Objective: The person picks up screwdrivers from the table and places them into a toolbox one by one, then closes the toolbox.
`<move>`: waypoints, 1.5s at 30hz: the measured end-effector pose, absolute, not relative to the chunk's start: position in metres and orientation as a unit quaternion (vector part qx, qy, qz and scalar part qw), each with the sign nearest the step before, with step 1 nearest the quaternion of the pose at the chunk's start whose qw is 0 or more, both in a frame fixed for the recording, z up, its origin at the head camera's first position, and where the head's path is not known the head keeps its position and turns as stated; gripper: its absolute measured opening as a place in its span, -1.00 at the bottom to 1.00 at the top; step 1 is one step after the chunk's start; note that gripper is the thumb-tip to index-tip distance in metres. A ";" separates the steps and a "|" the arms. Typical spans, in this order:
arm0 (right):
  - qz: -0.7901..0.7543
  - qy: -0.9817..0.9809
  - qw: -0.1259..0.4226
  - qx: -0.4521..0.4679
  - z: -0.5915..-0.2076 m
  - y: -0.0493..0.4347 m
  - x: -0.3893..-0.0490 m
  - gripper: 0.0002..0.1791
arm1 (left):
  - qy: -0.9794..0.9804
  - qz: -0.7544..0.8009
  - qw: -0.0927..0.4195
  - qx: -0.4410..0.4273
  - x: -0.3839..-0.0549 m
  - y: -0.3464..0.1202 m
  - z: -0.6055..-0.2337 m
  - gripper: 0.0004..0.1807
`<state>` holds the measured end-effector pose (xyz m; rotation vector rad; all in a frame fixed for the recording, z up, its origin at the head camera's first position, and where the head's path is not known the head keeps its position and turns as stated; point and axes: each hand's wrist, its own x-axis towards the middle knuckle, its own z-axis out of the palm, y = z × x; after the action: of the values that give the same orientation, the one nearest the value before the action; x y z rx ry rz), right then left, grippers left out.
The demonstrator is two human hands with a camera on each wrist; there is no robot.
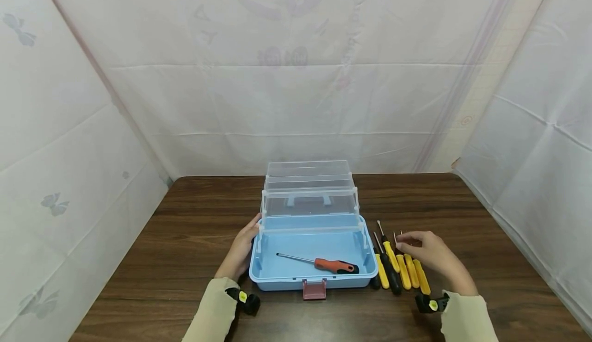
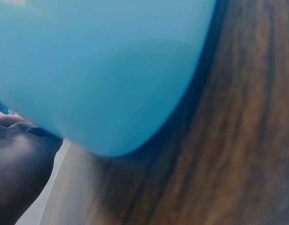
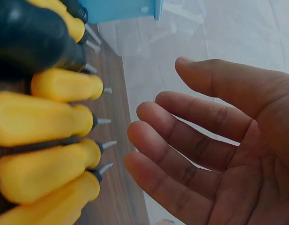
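A light blue toolbox (image 1: pixel 277 283) stands unlidded on the table, its clear plastic trays (image 1: pixel 307 183) raised at the back. Inside lies one screwdriver (image 1: pixel 329 265) with an orange and black handle. My left hand (image 1: pixel 240 250) rests against the box's left side, fingertips at the rim; the left wrist view has the blue wall (image 2: pixel 111 84) filling most of it. My right hand (image 1: pixel 427 252) hovers over the shaft ends of several yellow-handled screwdrivers (image 1: pixel 422 276), right of the box. Its fingers are loosely bent and hold nothing, as the right wrist view confirms.
A black-handled screwdriver (image 1: pixel 393 278) lies among the yellow ones, close to the box's right wall. At the front of the box a reddish latch (image 1: pixel 314 289) hangs down. White sheeting (image 1: pixel 305 100) encloses the dark wooden table (image 1: pixel 194 229) at the back and sides.
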<state>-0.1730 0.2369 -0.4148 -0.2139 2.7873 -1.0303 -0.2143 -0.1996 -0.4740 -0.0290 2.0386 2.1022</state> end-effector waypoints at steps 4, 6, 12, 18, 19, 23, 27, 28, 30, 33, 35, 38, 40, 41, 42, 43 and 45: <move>-0.344 0.933 0.087 -0.060 -0.419 0.243 -0.172 -0.51 | 0.692 0.714 0.106 -0.006 -0.215 -0.200 -0.475 -0.40; -0.343 0.933 0.089 -0.054 -0.420 0.245 -0.172 -0.49 | 0.691 0.715 0.106 -0.005 -0.215 -0.200 -0.475 -0.40; -0.341 0.934 0.096 -0.039 -0.424 0.254 -0.172 -0.47 | 0.689 0.717 0.106 -0.003 -0.215 -0.201 -0.476 -0.39; -0.335 0.935 0.111 -0.024 -0.429 0.262 -0.173 -0.43 | 0.688 0.718 0.108 -0.006 -0.215 -0.200 -0.476 -0.38; -0.334 0.936 0.113 -0.022 -0.429 0.263 -0.173 -0.43 | 0.688 0.718 0.108 -0.006 -0.215 -0.199 -0.476 -0.38; -0.331 0.937 0.115 -0.014 -0.431 0.265 -0.173 -0.43 | 0.690 0.716 0.108 -0.007 -0.216 -0.199 -0.476 -0.38; -0.343 0.932 0.119 -0.002 -0.434 0.266 -0.172 -0.44 | 0.689 0.717 0.107 -0.009 -0.216 -0.198 -0.475 -0.39; -0.348 0.929 0.122 0.001 -0.434 0.267 -0.172 -0.44 | 0.689 0.717 0.107 -0.010 -0.216 -0.198 -0.474 -0.39; -0.357 0.925 0.132 0.011 -0.435 0.269 -0.171 -0.44 | 0.687 0.718 0.109 -0.011 -0.216 -0.198 -0.474 -0.39; -0.365 0.919 0.146 0.019 -0.437 0.272 -0.169 -0.41 | 0.684 0.721 0.110 -0.012 -0.215 -0.198 -0.473 -0.38; -0.367 0.917 0.153 0.027 -0.439 0.273 -0.168 -0.38 | 0.683 0.722 0.111 -0.012 -0.215 -0.198 -0.473 -0.38; -0.369 0.915 0.160 0.031 -0.442 0.274 -0.167 -0.35 | 0.682 0.722 0.112 -0.013 -0.214 -0.198 -0.474 -0.39; -0.370 0.914 0.162 0.034 -0.443 0.275 -0.168 -0.34 | 0.683 0.721 0.112 -0.015 -0.214 -0.199 -0.474 -0.40; -0.370 0.914 0.163 0.033 -0.444 0.275 -0.168 -0.34 | 0.683 0.721 0.112 -0.017 -0.214 -0.199 -0.474 -0.41; -0.372 0.913 0.163 0.035 -0.445 0.275 -0.168 -0.34 | 0.683 0.721 0.113 -0.018 -0.214 -0.199 -0.474 -0.41; -0.372 0.913 0.163 0.037 -0.446 0.275 -0.168 -0.35 | 0.683 0.721 0.113 -0.019 -0.214 -0.199 -0.474 -0.41; -0.372 0.913 0.164 0.037 -0.447 0.275 -0.167 -0.36 | 0.684 0.721 0.114 -0.019 -0.214 -0.199 -0.474 -0.41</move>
<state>-0.1674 0.2750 -0.4466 0.1045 2.6017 -1.0615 -0.2137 -0.1989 -0.4738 -0.0553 2.0048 2.1141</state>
